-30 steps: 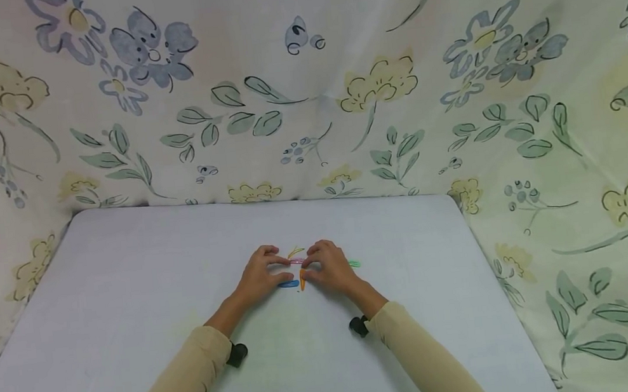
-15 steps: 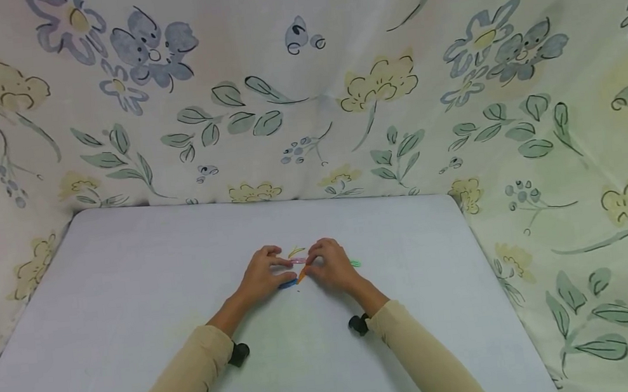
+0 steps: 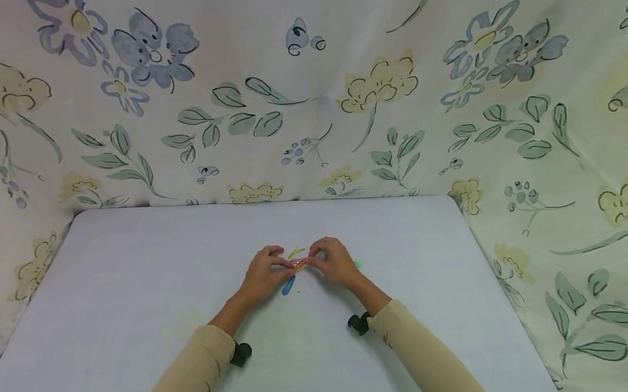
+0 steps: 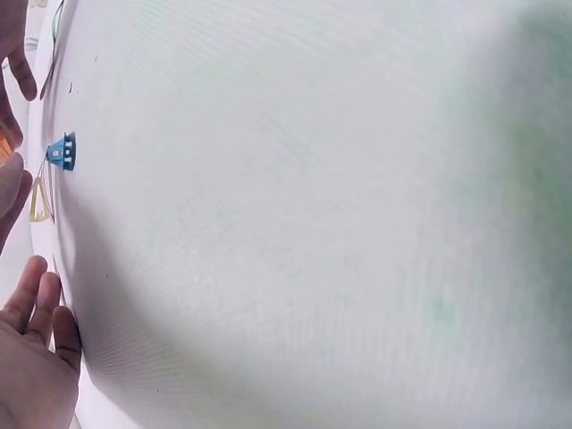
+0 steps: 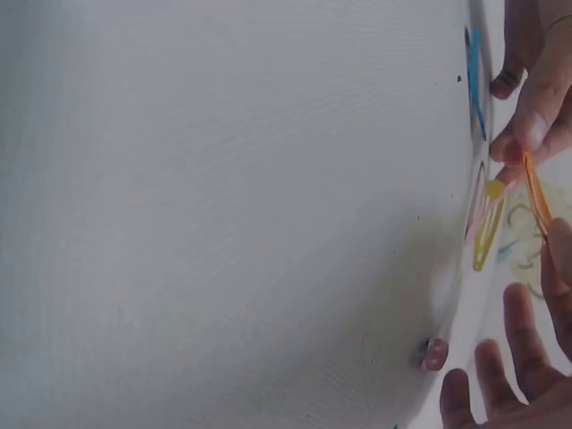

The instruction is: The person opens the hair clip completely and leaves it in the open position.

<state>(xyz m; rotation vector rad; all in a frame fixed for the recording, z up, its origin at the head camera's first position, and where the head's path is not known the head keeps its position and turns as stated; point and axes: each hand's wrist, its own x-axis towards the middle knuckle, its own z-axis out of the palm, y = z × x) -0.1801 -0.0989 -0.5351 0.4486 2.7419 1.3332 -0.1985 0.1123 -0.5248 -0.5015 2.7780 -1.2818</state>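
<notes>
An orange snap hair clip (image 3: 300, 265) is stretched between both hands, off the table, as the right wrist view shows. My left hand (image 3: 263, 274) pinches one end between thumb and finger. The other end of the orange clip (image 5: 537, 194) is pinched by my right hand (image 3: 334, 263), whose other fingers spread apart. Just below the left hand lies a blue hair clip (image 3: 288, 286). Behind the orange clip are a pink clip (image 3: 294, 260), partly hidden, and a yellow clip (image 3: 296, 251). A green clip (image 3: 357, 264) shows beside the right hand, mostly covered.
The white table (image 3: 146, 290) spreads out around the hands, with a floral curtain (image 3: 303, 95) behind its far edge. Black wrist cameras (image 3: 241, 354) hang at both sleeves. A small pinkish-brown piece (image 5: 435, 354) lies near the right hand; its kind is unclear.
The orange clip has risen from the table and turned crosswise, its end now in the left hand. Left fingers have left the blue clip, which now lies slanted.
</notes>
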